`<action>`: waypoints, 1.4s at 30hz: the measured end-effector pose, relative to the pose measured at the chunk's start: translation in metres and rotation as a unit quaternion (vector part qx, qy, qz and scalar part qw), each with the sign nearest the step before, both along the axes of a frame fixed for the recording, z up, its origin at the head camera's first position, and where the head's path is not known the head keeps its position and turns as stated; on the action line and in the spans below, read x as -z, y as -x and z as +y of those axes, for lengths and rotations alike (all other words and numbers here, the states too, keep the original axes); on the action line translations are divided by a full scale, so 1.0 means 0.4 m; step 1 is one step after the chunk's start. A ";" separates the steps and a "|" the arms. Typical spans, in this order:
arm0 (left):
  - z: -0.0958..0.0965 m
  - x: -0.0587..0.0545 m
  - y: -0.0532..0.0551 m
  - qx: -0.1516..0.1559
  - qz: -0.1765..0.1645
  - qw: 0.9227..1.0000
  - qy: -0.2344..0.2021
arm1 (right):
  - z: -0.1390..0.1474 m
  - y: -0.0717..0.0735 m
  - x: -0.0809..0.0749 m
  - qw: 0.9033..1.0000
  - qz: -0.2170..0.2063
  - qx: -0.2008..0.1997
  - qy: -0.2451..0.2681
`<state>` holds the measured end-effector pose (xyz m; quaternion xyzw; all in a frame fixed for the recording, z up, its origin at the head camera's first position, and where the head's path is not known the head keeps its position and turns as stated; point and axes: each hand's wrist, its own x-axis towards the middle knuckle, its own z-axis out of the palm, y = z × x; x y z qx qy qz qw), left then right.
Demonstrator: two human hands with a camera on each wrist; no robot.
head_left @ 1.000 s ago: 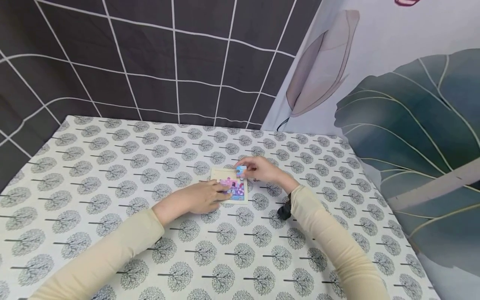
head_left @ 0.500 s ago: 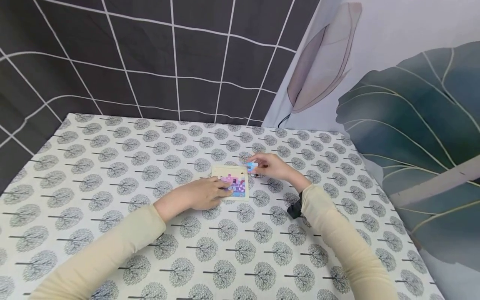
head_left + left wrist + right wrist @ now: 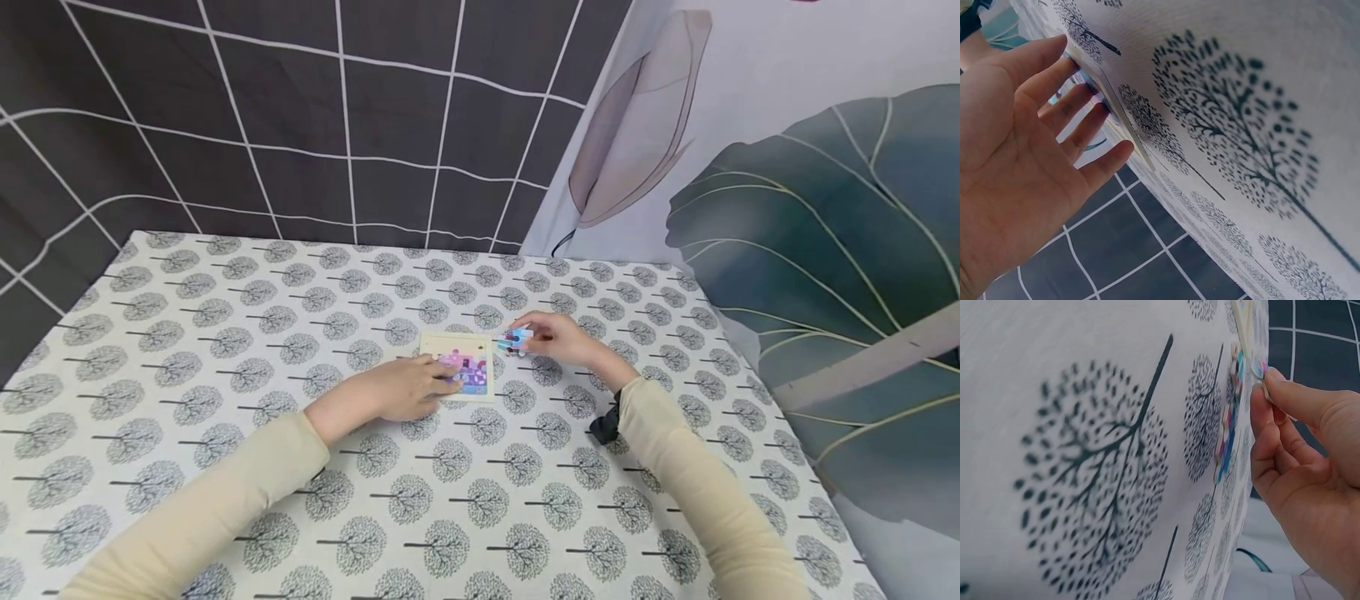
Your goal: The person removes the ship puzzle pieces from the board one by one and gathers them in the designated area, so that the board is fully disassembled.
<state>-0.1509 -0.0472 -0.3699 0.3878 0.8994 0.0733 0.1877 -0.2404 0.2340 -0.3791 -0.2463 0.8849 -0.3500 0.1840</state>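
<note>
A jigsaw puzzle [image 3: 474, 377] in pink, purple and blue lies in a pale tray [image 3: 453, 340], whose upper part shows bare cream board. My left hand [image 3: 405, 388] rests on the tray's left side, its fingertips over the pieces; in the left wrist view its fingers [image 3: 1063, 112] are spread and slightly bent. Just right of the tray, my right hand [image 3: 558, 337] pinches a light blue puzzle piece [image 3: 522, 334] between thumb and fingers. Seen from the right wrist, that piece is held edge-on above the cloth, mostly hidden by the fingertips.
More loose puzzle pieces [image 3: 1227, 444] lie on the cloth beneath the right hand, beside the tray. A tree-print tablecloth [image 3: 450, 508] covers the table. Behind stands a dark curtain [image 3: 285, 108] with white grid lines, and a leaf-patterned one [image 3: 817, 233] hangs at the right.
My right hand has carried the blue puzzle piece rightward, from over the tray's upper right corner to above the loose pieces beside it. The left hand has stayed on the puzzle.
</note>
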 end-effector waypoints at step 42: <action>0.003 -0.007 -0.011 -0.010 -0.005 1.000 -0.006 | 0.181 -0.008 -0.049 0.999 -0.026 -0.001 -0.027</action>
